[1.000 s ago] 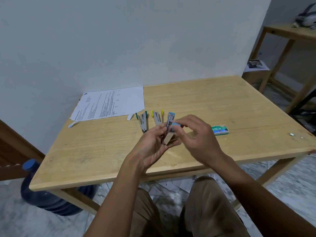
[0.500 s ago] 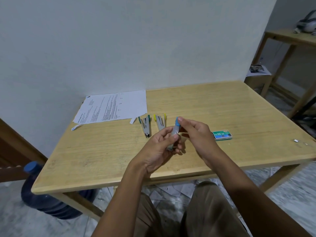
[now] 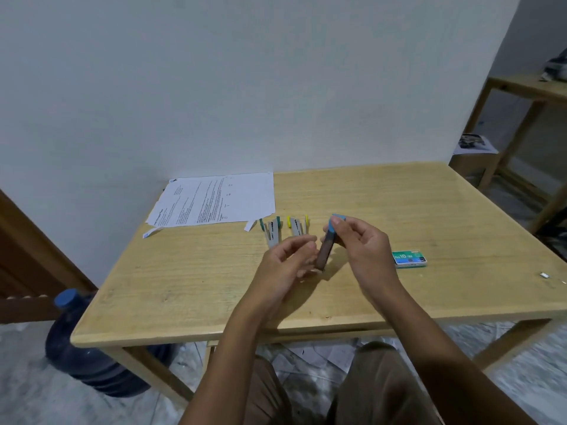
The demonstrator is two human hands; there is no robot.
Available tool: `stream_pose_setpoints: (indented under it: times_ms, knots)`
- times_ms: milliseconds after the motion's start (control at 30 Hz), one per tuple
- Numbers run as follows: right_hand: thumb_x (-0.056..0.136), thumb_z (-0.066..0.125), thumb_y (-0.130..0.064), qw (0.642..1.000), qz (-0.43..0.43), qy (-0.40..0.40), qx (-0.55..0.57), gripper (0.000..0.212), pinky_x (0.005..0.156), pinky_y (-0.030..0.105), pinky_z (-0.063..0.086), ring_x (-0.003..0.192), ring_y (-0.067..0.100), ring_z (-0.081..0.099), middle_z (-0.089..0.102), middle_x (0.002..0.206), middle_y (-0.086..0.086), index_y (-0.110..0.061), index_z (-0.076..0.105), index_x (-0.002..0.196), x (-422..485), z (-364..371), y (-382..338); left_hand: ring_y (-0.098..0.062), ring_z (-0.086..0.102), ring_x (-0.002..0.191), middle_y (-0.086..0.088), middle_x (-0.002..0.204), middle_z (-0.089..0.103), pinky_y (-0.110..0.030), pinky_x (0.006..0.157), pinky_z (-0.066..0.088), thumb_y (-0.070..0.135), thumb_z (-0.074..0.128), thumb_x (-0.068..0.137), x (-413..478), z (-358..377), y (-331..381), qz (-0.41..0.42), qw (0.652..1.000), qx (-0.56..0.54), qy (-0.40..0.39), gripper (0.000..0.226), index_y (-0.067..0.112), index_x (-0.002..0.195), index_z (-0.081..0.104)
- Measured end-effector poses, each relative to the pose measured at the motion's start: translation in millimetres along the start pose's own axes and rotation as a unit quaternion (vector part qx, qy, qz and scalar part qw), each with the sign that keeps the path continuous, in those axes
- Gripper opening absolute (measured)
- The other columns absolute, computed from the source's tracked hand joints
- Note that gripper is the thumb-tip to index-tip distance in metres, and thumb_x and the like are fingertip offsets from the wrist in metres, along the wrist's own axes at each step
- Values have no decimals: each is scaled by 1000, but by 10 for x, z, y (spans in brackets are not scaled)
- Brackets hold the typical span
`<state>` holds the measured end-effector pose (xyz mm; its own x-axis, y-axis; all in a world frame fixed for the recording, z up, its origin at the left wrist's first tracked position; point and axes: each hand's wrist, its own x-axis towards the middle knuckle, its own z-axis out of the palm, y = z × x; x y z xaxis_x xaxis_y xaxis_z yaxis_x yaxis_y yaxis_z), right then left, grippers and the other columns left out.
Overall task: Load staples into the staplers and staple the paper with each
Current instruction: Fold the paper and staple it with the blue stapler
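A blue-capped stapler (image 3: 327, 244) stands almost upright above the table, its lower end near the wood. My right hand (image 3: 363, 250) pinches its blue top. My left hand (image 3: 287, 265) is just left of it, fingers curled close to its lower part; I cannot tell whether they touch it. A green stapler (image 3: 271, 230) and a yellow stapler (image 3: 297, 227) lie on the table behind my hands. Printed paper (image 3: 214, 199) lies at the back left. A green staple box (image 3: 409, 259) rests to the right of my right hand.
The wooden table (image 3: 184, 286) stands against a white wall. A small strip of staples (image 3: 544, 274) lies near the right edge. A blue water jug (image 3: 89, 348) stands on the floor at the left. Another wooden table (image 3: 527, 87) is at the far right.
The stapler has gone from lying across my left fingers to standing nearly upright, held by my right hand. My left hand has loosened and drawn slightly left.
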<state>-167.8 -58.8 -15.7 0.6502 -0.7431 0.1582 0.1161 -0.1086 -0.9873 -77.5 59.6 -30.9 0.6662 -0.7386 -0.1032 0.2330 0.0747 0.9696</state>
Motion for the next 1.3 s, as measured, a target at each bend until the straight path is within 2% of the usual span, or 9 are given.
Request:
stream_pose_setpoints:
  times_ms: [67,167,267,333,400,567,800,967,1300]
  knots:
    - [94,58,-42,1000,24,1,7,26,74,29,55,75,17,73,76,87,4,-20,71,92,58,10,-49,-9,69,77,-2,92,72,-22,70,55,28,63,94,4,-143,135,63,984,97,133,14,19,102,71]
    - [92,58,-50,997,67,-23,-8,36,65,35,51,60,15,67,75,86,3,-16,71,94,160,49,-100,-6,61,74,2,92,67,-13,63,49,32,63,94,175,-507,346,118,935,110,316,13,20,95,67]
    - [91,60,-51,995,74,-55,-38,39,59,35,50,53,16,65,74,85,15,-13,71,91,257,134,-152,-21,57,108,-8,121,58,-29,88,47,42,61,91,533,-1056,410,78,866,226,438,30,19,110,61]
    - [91,61,-49,994,74,-70,-36,37,56,31,55,52,16,64,73,82,12,-13,71,92,318,211,-189,-35,40,127,-17,137,43,-42,103,35,48,61,89,739,-1406,409,-22,811,328,484,51,14,126,52]
    - [91,62,-47,993,71,-88,-33,35,53,29,57,52,17,64,73,84,6,-13,71,94,385,293,-228,-37,33,129,-20,143,33,-44,104,31,54,62,85,865,-1648,403,-90,775,379,498,69,11,134,42]
    - [91,62,-48,989,79,-113,-56,40,50,25,55,51,15,64,72,81,7,-9,70,95,546,474,-294,-33,32,129,-19,142,35,-41,103,29,65,64,77,1033,-1889,402,-169,720,425,521,83,7,130,40]
    - [91,63,-49,989,66,-119,-59,40,57,31,57,54,18,65,72,85,7,-10,70,96,735,595,-243,-27,37,120,-10,128,41,-37,96,32,65,71,63,1177,-2090,436,-203,708,437,517,85,6,120,46]
    - [91,63,-47,992,77,-98,-35,36,57,32,56,56,20,65,73,91,10,-12,71,96,711,596,-133,-25,36,122,-10,132,36,-35,101,31,68,80,58,1212,-2203,492,-227,731,401,503,99,5,125,43]
    - [92,62,-44,992,97,-78,20,42,46,22,50,52,16,61,70,88,10,-6,68,107,617,674,-216,-30,38,123,-14,133,38,-38,104,30,57,85,62,1169,-2317,421,-183,751,380,508,89,4,122,45]
